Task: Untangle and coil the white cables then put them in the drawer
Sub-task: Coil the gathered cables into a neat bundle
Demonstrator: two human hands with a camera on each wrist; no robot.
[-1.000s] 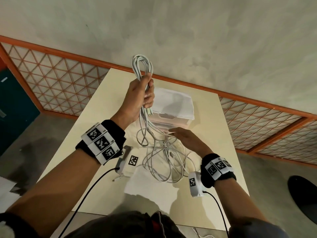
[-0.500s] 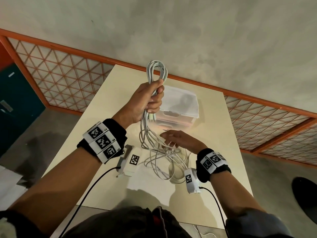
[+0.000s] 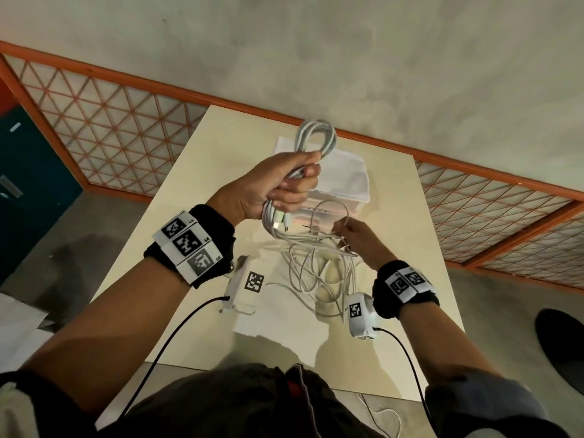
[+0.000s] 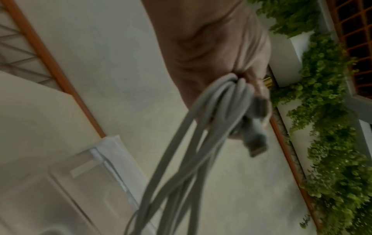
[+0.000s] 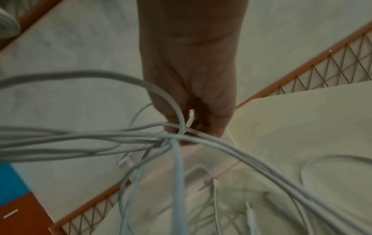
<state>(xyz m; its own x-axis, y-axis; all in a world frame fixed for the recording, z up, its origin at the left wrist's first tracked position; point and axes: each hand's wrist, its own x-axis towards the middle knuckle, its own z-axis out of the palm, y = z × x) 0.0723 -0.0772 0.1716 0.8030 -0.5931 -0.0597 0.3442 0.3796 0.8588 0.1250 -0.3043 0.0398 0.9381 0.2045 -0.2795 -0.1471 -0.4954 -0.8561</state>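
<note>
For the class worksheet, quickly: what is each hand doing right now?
Left hand: fist gripping the coiled cable bundle, raised above the table.
Right hand: pinching strands of the tangled cables.

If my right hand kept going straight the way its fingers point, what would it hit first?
Probably the clear plastic drawer box: the right hand, pinching tangled white cables, points toward it across the table. Depth is hard to judge.

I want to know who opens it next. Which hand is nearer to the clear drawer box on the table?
Hard to call. The left hand grips the cable bundle raised in front of the drawer box; the right hand pinches tangled strands low, just before its front.
</note>
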